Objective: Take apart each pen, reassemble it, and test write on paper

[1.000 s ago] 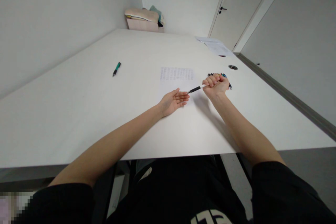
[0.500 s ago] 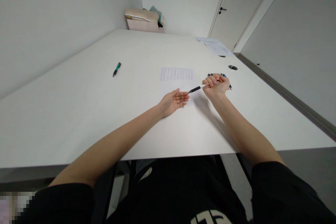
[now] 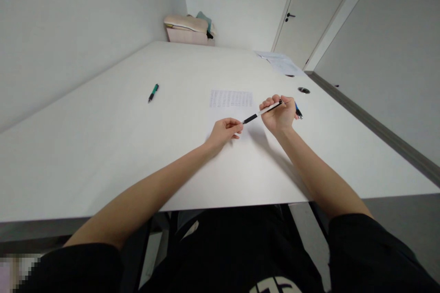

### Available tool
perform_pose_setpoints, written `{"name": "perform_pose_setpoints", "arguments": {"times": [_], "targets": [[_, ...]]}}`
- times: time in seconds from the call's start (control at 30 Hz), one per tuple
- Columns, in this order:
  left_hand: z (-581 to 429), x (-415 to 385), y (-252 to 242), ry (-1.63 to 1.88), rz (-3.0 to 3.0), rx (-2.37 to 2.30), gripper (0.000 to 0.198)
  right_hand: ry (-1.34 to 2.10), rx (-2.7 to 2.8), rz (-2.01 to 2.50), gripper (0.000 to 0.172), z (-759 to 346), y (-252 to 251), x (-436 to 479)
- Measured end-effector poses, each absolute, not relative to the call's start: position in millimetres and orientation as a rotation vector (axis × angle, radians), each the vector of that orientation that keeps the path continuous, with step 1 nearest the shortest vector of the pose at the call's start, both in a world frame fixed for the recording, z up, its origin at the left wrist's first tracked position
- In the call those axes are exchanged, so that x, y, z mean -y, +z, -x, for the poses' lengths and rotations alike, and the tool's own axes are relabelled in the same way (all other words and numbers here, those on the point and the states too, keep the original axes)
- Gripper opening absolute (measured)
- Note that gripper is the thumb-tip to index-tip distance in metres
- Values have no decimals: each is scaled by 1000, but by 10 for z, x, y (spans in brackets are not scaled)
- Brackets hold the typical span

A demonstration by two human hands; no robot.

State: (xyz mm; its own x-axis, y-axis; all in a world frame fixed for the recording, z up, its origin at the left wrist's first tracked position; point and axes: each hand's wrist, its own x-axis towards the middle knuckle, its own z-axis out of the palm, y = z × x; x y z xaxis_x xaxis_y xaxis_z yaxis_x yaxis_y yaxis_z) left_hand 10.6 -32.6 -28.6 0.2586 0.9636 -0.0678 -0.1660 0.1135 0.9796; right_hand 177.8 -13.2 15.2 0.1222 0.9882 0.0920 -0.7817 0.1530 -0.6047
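A white pen [image 3: 269, 109] with a black grip slants between my two hands above the table, its point to the left and lower. My left hand [image 3: 224, 132] pinches it near the point with thumb and fingers. The upper end lies across the curled fingers of my right hand [image 3: 279, 114], close to the thumb. Behind the right hand, blue and black pens [image 3: 299, 111] show in part; whether that hand holds them or they lie on the table is hidden. A printed sheet of paper [image 3: 231, 99] lies beyond my left hand, its lower part partly covered.
To the left on the white table [image 3: 103, 155] lies a green and black pen [image 3: 153, 93]. More papers [image 3: 280, 62] lie near the far right edge, with a round cable hole [image 3: 304, 90] close by. A pink box [image 3: 187, 35] with cloth on it stands past the far end.
My left hand has closed from spread fingers to a pinch at the pen's point. My right hand's grip has loosened, baring the pen's upper end; the yellow piece seen there is out of sight.
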Motion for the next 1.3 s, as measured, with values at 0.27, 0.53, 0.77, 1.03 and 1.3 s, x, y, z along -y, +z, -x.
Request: {"name": "perform_pose_setpoints", "arguments": {"times": [0.27,0.53,0.77,1.03,1.3], "targets": [[-9,250,-271,1076,-1024,-906,14,1449,864,616,10,-1718,13,188],[-13,268,-265,1057,-1098,-871,15,1434,1324,797,20,-1525,-270,215],[-9,250,-322,1040,-1229,-903,19,1433,1239,818,17,-1474,-302,238],[99,148,-326,969,-1670,-1065,32,1374,1197,848,14,-1515,-349,172],[262,45,-462,847,-2548,-1260,19,1352,1102,946,14,-1609,-307,-8]]}}
